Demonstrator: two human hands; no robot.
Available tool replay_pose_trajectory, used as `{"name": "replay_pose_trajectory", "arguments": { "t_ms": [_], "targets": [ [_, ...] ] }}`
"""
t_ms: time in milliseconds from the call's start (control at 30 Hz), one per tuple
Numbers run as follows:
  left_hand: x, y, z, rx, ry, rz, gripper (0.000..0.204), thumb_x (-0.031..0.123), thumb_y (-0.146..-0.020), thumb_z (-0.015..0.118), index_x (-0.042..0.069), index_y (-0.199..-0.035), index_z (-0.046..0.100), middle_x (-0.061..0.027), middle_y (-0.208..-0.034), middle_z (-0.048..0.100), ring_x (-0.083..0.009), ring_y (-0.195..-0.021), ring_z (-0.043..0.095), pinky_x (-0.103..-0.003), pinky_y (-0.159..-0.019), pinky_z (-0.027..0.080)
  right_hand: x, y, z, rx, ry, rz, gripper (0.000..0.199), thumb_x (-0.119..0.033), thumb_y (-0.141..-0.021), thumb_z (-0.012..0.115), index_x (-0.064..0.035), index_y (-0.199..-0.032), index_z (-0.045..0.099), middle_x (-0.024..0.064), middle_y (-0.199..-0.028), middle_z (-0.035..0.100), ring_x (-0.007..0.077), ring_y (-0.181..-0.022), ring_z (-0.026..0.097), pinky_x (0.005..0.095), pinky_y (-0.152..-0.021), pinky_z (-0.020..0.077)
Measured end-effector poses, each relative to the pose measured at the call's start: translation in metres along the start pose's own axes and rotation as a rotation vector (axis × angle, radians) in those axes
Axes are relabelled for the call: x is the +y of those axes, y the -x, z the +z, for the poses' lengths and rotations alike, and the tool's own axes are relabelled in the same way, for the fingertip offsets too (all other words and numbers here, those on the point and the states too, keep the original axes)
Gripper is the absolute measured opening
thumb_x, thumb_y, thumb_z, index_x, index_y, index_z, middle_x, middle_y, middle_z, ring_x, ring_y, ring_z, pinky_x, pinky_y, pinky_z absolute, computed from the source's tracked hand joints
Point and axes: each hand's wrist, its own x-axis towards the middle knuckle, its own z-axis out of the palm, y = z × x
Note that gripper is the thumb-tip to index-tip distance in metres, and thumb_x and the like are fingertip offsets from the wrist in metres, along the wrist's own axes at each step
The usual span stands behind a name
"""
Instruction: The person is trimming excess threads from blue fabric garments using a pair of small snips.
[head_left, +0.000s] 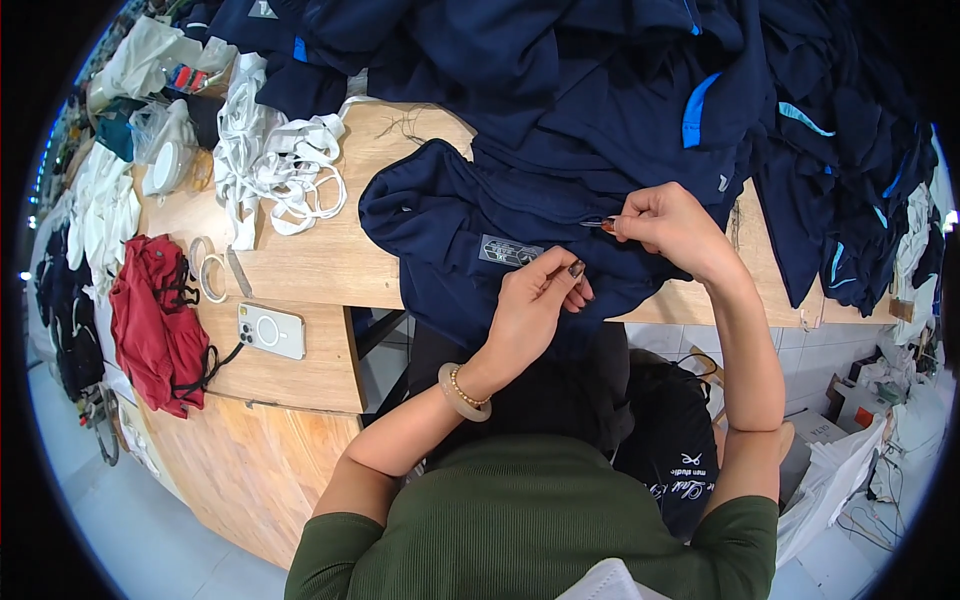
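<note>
A navy blue garment (440, 215) lies bunched over the front edge of the wooden table, with a grey printed label (508, 250) showing on it. My right hand (668, 228) is closed in a pinch around a small slim tool with a metal tip (592, 223), pointing left just above the cloth. Most of that tool is hidden by my fingers, so its kind is unclear. My left hand (538, 298) rests at the garment's near part, below the label. Its thumb and forefinger press together; whatever is between them is too small to make out.
Heaped navy garments (480, 60) with bright blue strips cover the table's back and right. White straps (290, 170) pile up at left, near a tape roll (212, 277). A phone (271, 331) and a red cloth item (160, 320) lie on the lower left surface.
</note>
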Motion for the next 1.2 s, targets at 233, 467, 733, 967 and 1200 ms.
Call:
{"name": "replay_pose_trajectory", "arguments": {
  "t_ms": [233, 467, 733, 967, 1200],
  "targets": [
    [0.003, 0.001, 0.001, -0.02, -0.043, -0.013, 0.017, 0.008, -0.101, 0.045, -0.001, -0.094, 0.059, -0.0045, -0.082, 0.062, -0.0084, -0.071, 0.057, -0.022, -0.069, 0.049, 0.004, -0.005, 0.001, -0.008, 0.055, 0.004, 0.02, -0.015, -0.079, 0.066, 0.0031, -0.07, 0.065, -0.0002, -0.058, 0.056, 0.0046, -0.053, 0.045, 0.022, -0.049, 0.0329],
    [0.003, 0.003, 0.002, -0.033, -0.037, -0.015, 0.017, 0.009, -0.101, 0.046, -0.001, -0.095, 0.058, -0.0042, -0.082, 0.062, -0.008, -0.072, 0.056, -0.022, -0.069, 0.048, 0.005, -0.003, 0.0, 0.005, 0.052, -0.02, 0.018, -0.013, -0.078, 0.066, 0.0032, -0.071, 0.065, -0.0009, -0.058, 0.055, 0.0033, -0.052, 0.043, 0.0211, -0.048, 0.0303],
    [0.027, 0.007, 0.005, 0.011, -0.186, -0.17, 0.014, 0.01, -0.098, 0.053, -0.002, -0.094, 0.061, 0.0013, -0.066, 0.057, -0.003, -0.058, 0.049, -0.019, -0.052, 0.04, 0.015, 0.044, -0.018, 0.106, -0.434, 0.017, 0.025, -0.022, -0.087, 0.067, 0.0009, -0.077, 0.065, -0.0066, -0.054, 0.042, 0.0002, -0.048, 0.03, 0.0216, -0.045, 0.0176],
    [0.04, 0.012, 0.008, -0.044, -0.145, -0.123, 0.017, 0.012, -0.099, 0.054, 0.0, -0.096, 0.066, 0.0035, -0.065, 0.054, -0.0017, -0.058, 0.046, -0.017, -0.052, 0.038, 0.033, 0.033, 0.0, 0.063, -0.429, 0.072, 0.024, -0.022, -0.088, 0.066, -0.0021, -0.075, 0.065, -0.0044, -0.061, 0.053, 0.0003, -0.049, 0.033, 0.0205, -0.044, 0.0189],
    [0.041, 0.015, 0.011, -0.059, -0.163, -0.104, 0.017, 0.011, -0.098, 0.053, 0.0, -0.095, 0.066, 0.0037, -0.065, 0.053, -0.0019, -0.059, 0.046, -0.017, -0.053, 0.036, 0.035, 0.029, 0.007, 0.104, -0.451, 0.102, 0.024, -0.021, -0.087, 0.066, 0.0008, -0.076, 0.067, -0.0068, -0.05, 0.039, 0.0013, -0.046, 0.029, 0.0219, -0.044, 0.0165]
  ]
}}
